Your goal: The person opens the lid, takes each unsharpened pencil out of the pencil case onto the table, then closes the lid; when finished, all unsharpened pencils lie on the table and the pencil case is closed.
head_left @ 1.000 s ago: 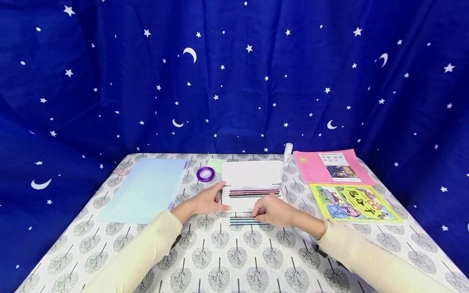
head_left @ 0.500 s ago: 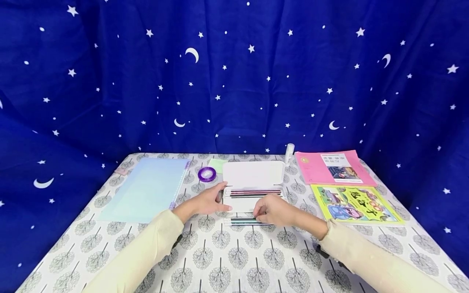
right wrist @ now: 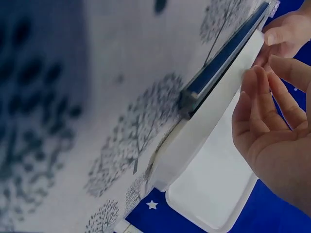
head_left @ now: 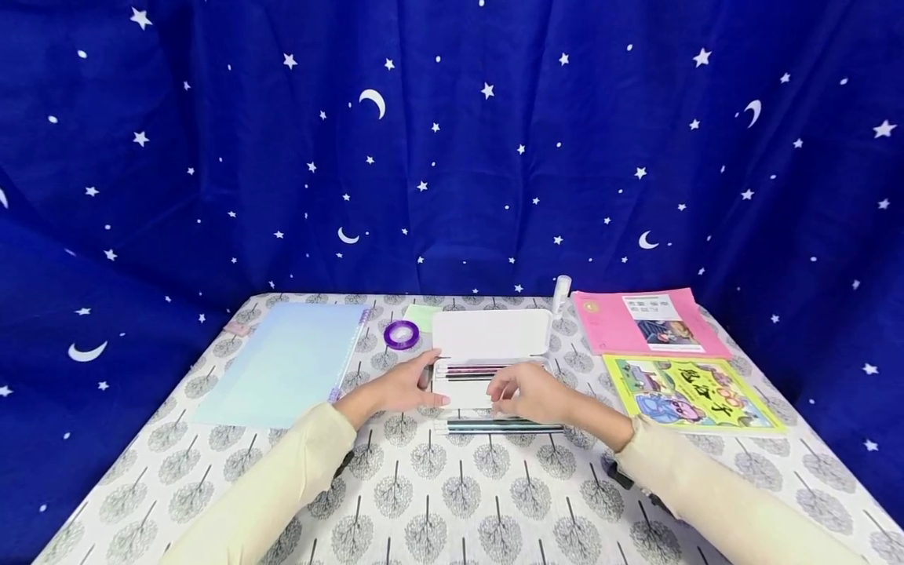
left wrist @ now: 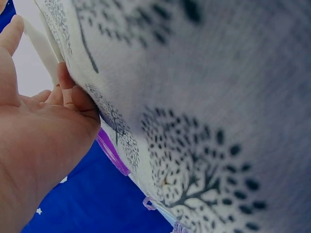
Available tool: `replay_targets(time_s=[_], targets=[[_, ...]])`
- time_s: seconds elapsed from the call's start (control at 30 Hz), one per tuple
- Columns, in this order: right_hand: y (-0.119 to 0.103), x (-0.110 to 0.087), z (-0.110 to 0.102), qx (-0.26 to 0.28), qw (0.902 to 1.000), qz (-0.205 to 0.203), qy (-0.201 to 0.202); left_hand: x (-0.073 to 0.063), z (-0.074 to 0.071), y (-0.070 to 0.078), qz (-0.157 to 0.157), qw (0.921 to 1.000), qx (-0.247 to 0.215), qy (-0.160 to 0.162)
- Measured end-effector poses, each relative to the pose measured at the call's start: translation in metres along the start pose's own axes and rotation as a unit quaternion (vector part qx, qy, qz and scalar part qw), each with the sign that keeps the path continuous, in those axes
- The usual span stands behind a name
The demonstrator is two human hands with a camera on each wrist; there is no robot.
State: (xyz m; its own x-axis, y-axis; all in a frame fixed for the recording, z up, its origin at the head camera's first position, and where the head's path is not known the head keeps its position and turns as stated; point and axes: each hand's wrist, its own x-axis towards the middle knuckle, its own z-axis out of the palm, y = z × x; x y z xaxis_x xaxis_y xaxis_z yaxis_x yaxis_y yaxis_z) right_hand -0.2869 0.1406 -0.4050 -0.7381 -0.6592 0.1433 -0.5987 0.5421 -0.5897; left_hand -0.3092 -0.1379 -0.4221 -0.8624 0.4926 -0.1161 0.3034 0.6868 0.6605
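A white pencil case [head_left: 492,333] lies with its lid raised at the back. Red, pink and dark pencils [head_left: 462,369] lie along the far side of its tray. My left hand [head_left: 402,388] holds the case's left end, thumb at the near corner and the other fingers bent against the side in the left wrist view. Just in front of the case, several dark green and blue pencils [head_left: 459,427] lie side by side on the cloth. Above the tray's near edge is my right hand [head_left: 533,394], fingers loosely bent and holding nothing in the right wrist view [right wrist: 277,121].
A purple ribbon roll [head_left: 401,323] and a pale green paper [head_left: 422,315] lie behind left. A pale blue binder [head_left: 282,361] covers the left. At the right are a pink booklet [head_left: 607,323] and a yellow picture book [head_left: 688,424]; a white tube [head_left: 561,295] stands behind the case.
My right hand has let go of the pencils in front of the case and lifted slightly off them; their right ends now show. My left hand stays on the case.
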Motion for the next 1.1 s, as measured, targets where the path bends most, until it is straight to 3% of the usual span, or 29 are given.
replay_targets(time_s=[0.37, 0.53, 0.83, 1.1], targets=[[0.019, 0.011, -0.006, 0.003, 0.9991, 0.013, 0.04, 0.0, 0.001, 0.001, 0.0, 1.0, -0.001, 0.0], [0.02, 0.015, -0.007, -0.025, 0.9972, 0.028, 0.065, 0.0, 0.002, 0.002, -0.001, 1.0, 0.006, 0.002], [0.025, 0.022, -0.005, -0.078, 0.9961, 0.038, 0.015, -0.001, 0.003, 0.0, -0.003, 1.0, -0.003, 0.001], [0.026, 0.032, -0.009, -0.098, 0.9948, 0.027, 0.004, 0.001, 0.003, -0.003, -0.003, 1.0, 0.003, 0.003]])
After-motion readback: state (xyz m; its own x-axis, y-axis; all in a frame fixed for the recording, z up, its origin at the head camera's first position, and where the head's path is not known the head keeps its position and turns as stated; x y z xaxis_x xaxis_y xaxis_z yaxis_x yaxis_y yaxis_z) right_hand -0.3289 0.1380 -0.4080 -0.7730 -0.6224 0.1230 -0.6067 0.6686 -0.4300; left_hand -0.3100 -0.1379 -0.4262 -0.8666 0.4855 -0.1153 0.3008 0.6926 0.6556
